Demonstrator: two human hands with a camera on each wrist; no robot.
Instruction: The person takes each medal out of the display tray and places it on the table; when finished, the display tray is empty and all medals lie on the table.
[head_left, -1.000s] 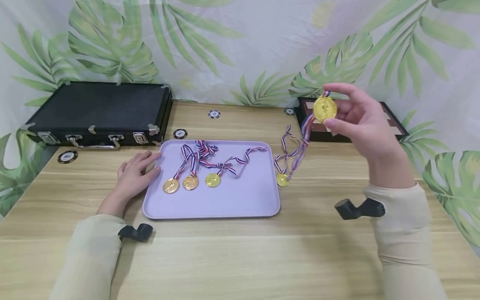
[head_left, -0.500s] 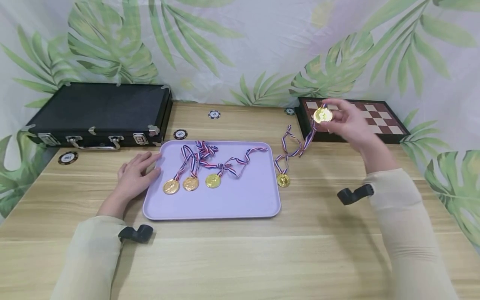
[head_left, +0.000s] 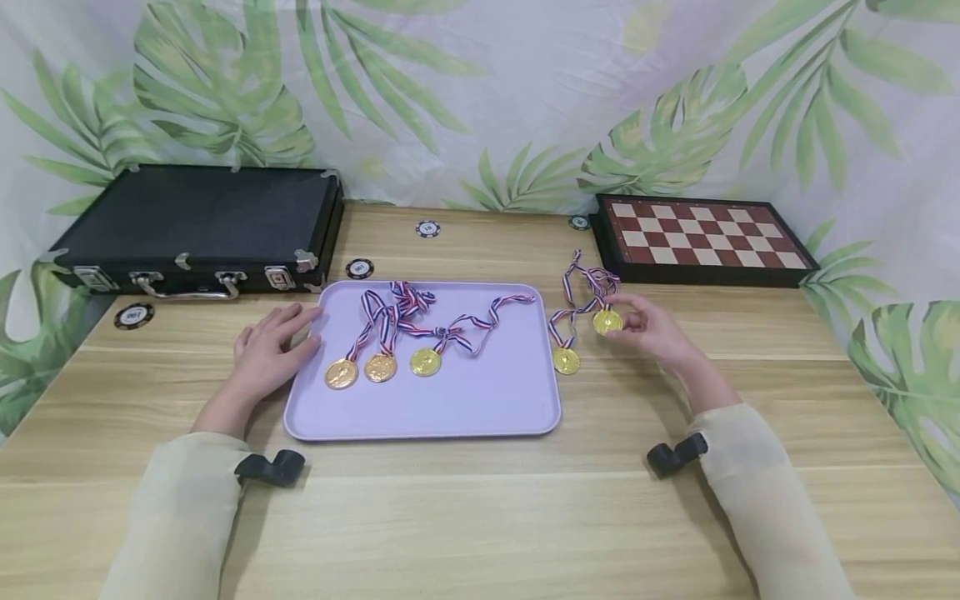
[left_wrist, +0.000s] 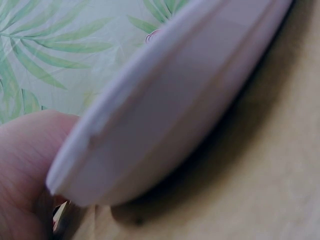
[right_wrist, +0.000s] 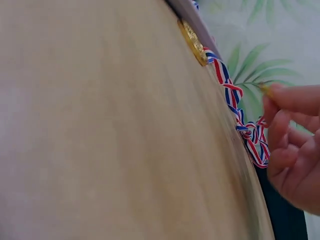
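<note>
The leaf-patterned backdrop [head_left: 495, 75] closes off the rear of the wood-grained counter [head_left: 480, 517]. At the back left, the closed black briefcase [head_left: 225, 221] limits room behind the lilac tray's left corner. The lilac tray [head_left: 450, 408] lies flat at centre; a sideways push could slide it, as only light contact appears to steady it. The chessboard [head_left: 705, 233], at the back right, would obstruct a rearward reach. The left hand [head_left: 273, 350] rests with relaxed fingers against the tray's left rim, clasping nothing. The right hand's [head_left: 654, 332] grip is a pinch, thumb and fingers on the held medal [head_left: 606, 323], right of the tray. This medal's bunched striped ribbon [head_left: 603, 277] meets that of the loose medal [head_left: 566, 361]; whether the two are knotted cannot be told. If tangled, lifting one could drag the other; a narrow hold on a smooth disc might also slip. The loose medal lies between tray and held medal, in the way of any low leftward path. Three medals [head_left: 380, 367] lie on the tray, their ribbons heaped together. Four poker chips [head_left: 360, 268] lie scattered, apart from both hands.
</note>
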